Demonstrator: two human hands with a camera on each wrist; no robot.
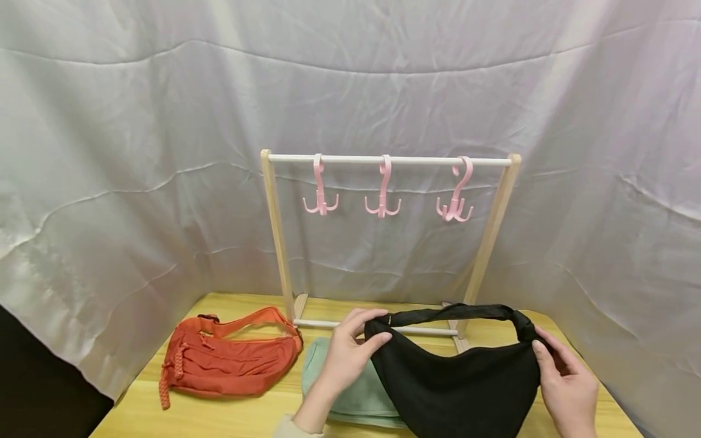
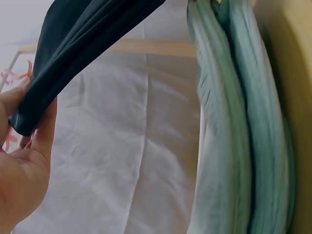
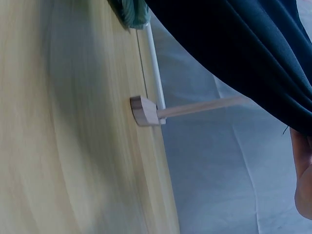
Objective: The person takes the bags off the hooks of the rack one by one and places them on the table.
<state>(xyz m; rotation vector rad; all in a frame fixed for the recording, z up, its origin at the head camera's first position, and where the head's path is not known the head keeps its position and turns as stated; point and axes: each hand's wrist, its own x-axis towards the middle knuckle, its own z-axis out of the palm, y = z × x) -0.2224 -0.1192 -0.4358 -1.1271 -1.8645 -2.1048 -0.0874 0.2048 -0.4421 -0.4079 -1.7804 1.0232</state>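
A black shoulder bag (image 1: 460,383) is held up off the table between both hands, its strap arching over the top. The left hand (image 1: 350,350) pinches the bag's upper left corner between thumb and fingers. At the opposite corner, near the strap's knot, the right hand (image 1: 566,380) grips the fabric. In the left wrist view the black fabric (image 2: 73,53) hangs from the left fingers. Behind and below the black bag lies a green bag (image 1: 356,395), partly hidden by it and by the left forearm. A red-orange waist bag (image 1: 232,359) rests on the table to the left.
A rack with wooden posts (image 1: 276,237) and a white top bar (image 1: 350,159) stands at the back of the table (image 1: 274,413). Three pink hooks hang from the bar, one being the middle hook (image 1: 383,188). Grey curtain (image 1: 137,152) surrounds the table.
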